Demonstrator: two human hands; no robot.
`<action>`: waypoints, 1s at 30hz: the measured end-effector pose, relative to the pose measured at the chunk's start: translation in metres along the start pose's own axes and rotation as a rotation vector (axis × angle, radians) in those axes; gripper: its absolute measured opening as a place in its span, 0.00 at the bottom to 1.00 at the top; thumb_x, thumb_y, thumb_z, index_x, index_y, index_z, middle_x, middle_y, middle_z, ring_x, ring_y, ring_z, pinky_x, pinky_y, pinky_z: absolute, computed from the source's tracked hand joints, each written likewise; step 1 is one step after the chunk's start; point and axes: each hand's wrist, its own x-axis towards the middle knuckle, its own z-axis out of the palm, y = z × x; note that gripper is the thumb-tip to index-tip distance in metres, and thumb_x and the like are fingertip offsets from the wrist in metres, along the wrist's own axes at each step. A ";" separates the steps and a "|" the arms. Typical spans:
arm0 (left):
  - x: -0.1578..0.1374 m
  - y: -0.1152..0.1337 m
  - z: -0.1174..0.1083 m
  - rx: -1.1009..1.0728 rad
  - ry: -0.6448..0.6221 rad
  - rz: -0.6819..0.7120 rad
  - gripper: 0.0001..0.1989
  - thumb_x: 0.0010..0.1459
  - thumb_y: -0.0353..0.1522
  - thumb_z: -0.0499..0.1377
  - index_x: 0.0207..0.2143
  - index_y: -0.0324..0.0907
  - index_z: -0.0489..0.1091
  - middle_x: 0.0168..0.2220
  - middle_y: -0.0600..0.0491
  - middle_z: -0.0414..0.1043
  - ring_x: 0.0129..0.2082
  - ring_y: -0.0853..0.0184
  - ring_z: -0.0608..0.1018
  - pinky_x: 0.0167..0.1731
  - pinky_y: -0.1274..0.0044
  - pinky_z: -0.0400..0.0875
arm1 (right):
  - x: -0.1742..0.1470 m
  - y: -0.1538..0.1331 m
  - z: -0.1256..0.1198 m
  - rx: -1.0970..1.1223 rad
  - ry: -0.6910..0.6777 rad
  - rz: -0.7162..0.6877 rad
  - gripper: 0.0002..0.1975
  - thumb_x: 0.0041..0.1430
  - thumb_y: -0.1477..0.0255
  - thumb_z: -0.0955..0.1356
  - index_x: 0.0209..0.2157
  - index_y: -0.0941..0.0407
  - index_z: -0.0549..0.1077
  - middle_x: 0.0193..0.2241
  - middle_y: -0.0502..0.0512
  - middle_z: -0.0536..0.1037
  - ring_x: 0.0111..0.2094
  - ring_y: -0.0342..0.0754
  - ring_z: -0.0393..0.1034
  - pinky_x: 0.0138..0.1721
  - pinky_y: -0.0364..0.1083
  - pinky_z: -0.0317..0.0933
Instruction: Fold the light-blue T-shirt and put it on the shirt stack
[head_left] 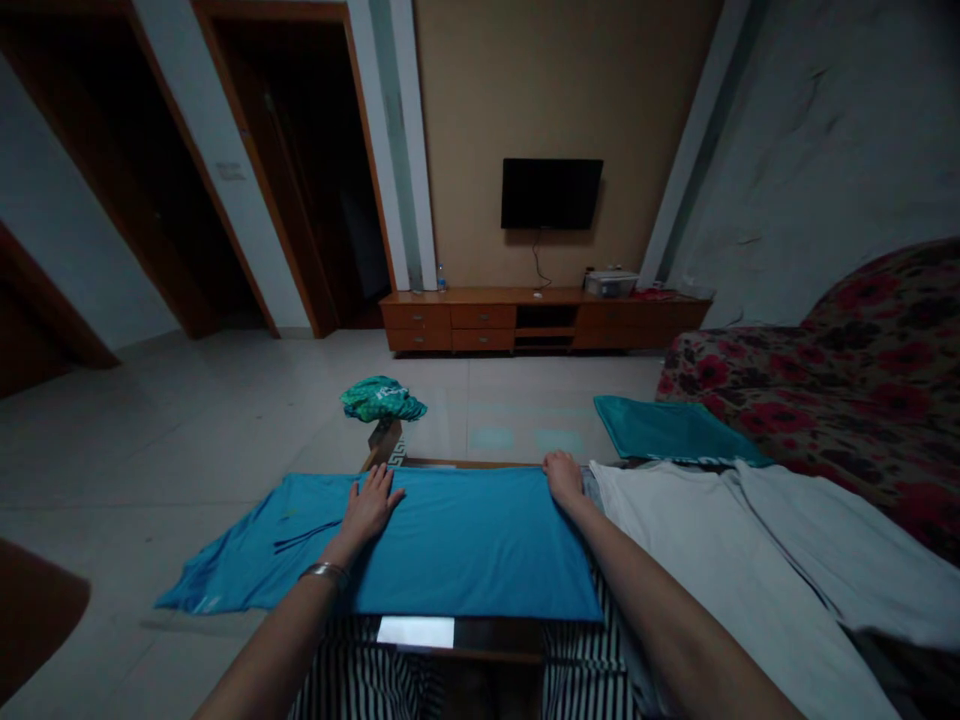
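Observation:
A blue shirt (480,545) lies spread sideways over a low glass-topped table, its left end bunched and creased. My left hand (370,508) rests on it with the palm down and fingers stretched out, near the far edge. At the shirt's far right corner, my right hand (562,478) has its fingers curled over the edge, gripping the cloth. A white garment (697,540) lies just right of the shirt, partly behind my right forearm. A folded teal garment (667,428) sits beyond it, and a crumpled green garment (381,398) lies at the table's far left.
The flowered sofa (862,380) stands on the right. Across the tiled floor (217,420) is a wooden TV cabinet (480,318) with a clear plastic box (611,284) on it. A television (552,194) hangs above. Dark doorways open on the left.

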 end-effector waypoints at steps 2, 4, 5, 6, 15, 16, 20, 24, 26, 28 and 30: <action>0.000 0.001 0.000 -0.005 0.000 -0.005 0.31 0.65 0.46 0.41 0.64 0.37 0.55 0.67 0.40 0.45 0.67 0.53 0.49 0.60 0.53 0.50 | -0.003 -0.002 0.001 -0.027 0.011 0.013 0.13 0.62 0.72 0.62 0.44 0.60 0.75 0.46 0.63 0.73 0.50 0.51 0.62 0.48 0.44 0.53; -0.001 0.002 -0.001 -0.014 0.000 -0.014 0.32 0.65 0.46 0.41 0.64 0.36 0.56 0.67 0.40 0.45 0.67 0.53 0.49 0.60 0.53 0.50 | -0.008 -0.004 0.001 -0.047 0.023 0.044 0.15 0.63 0.69 0.62 0.46 0.60 0.74 0.47 0.64 0.73 0.51 0.52 0.63 0.48 0.45 0.54; -0.002 0.003 -0.002 -0.018 0.004 -0.018 0.31 0.65 0.46 0.41 0.64 0.36 0.56 0.67 0.40 0.46 0.67 0.53 0.49 0.60 0.53 0.49 | -0.010 -0.006 -0.001 -0.055 0.028 0.068 0.17 0.63 0.67 0.62 0.47 0.61 0.73 0.47 0.66 0.73 0.51 0.53 0.64 0.48 0.46 0.55; -0.002 0.004 -0.002 -0.023 0.009 -0.020 0.31 0.65 0.45 0.42 0.64 0.36 0.56 0.67 0.40 0.46 0.67 0.53 0.50 0.60 0.54 0.49 | -0.012 -0.007 -0.003 -0.063 0.032 0.095 0.19 0.64 0.65 0.61 0.48 0.62 0.73 0.47 0.68 0.73 0.50 0.55 0.65 0.47 0.47 0.56; 0.003 0.008 -0.013 -0.065 0.008 -0.035 0.30 0.64 0.45 0.44 0.63 0.39 0.57 0.67 0.40 0.46 0.67 0.51 0.48 0.59 0.52 0.49 | -0.089 0.012 -0.039 -0.063 -0.064 0.119 0.17 0.62 0.67 0.62 0.48 0.59 0.73 0.45 0.64 0.77 0.47 0.53 0.72 0.42 0.45 0.60; 0.008 0.017 -0.018 -0.071 0.051 -0.031 0.30 0.64 0.44 0.44 0.63 0.38 0.57 0.67 0.40 0.46 0.67 0.51 0.48 0.59 0.51 0.49 | -0.106 0.014 -0.041 -0.066 -0.093 0.113 0.15 0.62 0.68 0.62 0.47 0.58 0.74 0.43 0.64 0.78 0.45 0.54 0.73 0.40 0.45 0.61; 0.038 0.091 -0.040 -0.191 0.111 0.107 0.25 0.66 0.39 0.44 0.60 0.37 0.61 0.65 0.39 0.53 0.65 0.52 0.52 0.60 0.54 0.47 | -0.166 0.008 -0.040 -0.101 -0.172 0.123 0.11 0.61 0.71 0.64 0.40 0.59 0.76 0.40 0.66 0.79 0.40 0.56 0.75 0.36 0.47 0.63; 0.068 0.192 -0.046 -0.298 -0.078 0.249 0.22 0.65 0.35 0.46 0.58 0.38 0.63 0.59 0.40 0.63 0.60 0.55 0.63 0.57 0.61 0.55 | -0.190 -0.008 -0.037 -0.097 -0.116 0.202 0.13 0.59 0.67 0.67 0.43 0.59 0.75 0.39 0.67 0.79 0.40 0.57 0.76 0.36 0.48 0.66; 0.078 0.237 -0.042 -0.315 -0.139 0.291 0.21 0.64 0.36 0.49 0.56 0.39 0.65 0.57 0.41 0.67 0.58 0.56 0.67 0.55 0.63 0.58 | -0.192 -0.014 -0.036 -0.102 -0.087 0.252 0.15 0.57 0.66 0.69 0.44 0.60 0.74 0.40 0.67 0.78 0.40 0.57 0.76 0.37 0.48 0.67; 0.085 0.274 -0.036 -0.329 -0.200 0.315 0.20 0.62 0.37 0.53 0.55 0.41 0.66 0.55 0.42 0.69 0.56 0.56 0.69 0.54 0.64 0.60 | -0.192 -0.016 -0.034 -0.098 -0.075 0.285 0.15 0.56 0.68 0.70 0.43 0.62 0.75 0.41 0.68 0.78 0.41 0.56 0.76 0.37 0.47 0.67; 0.090 0.302 -0.031 -0.336 -0.244 0.318 0.21 0.57 0.36 0.58 0.53 0.43 0.67 0.55 0.42 0.69 0.56 0.55 0.69 0.54 0.64 0.60 | -0.190 -0.015 -0.032 -0.066 -0.086 0.302 0.12 0.56 0.71 0.70 0.41 0.62 0.75 0.40 0.66 0.78 0.40 0.54 0.76 0.37 0.45 0.67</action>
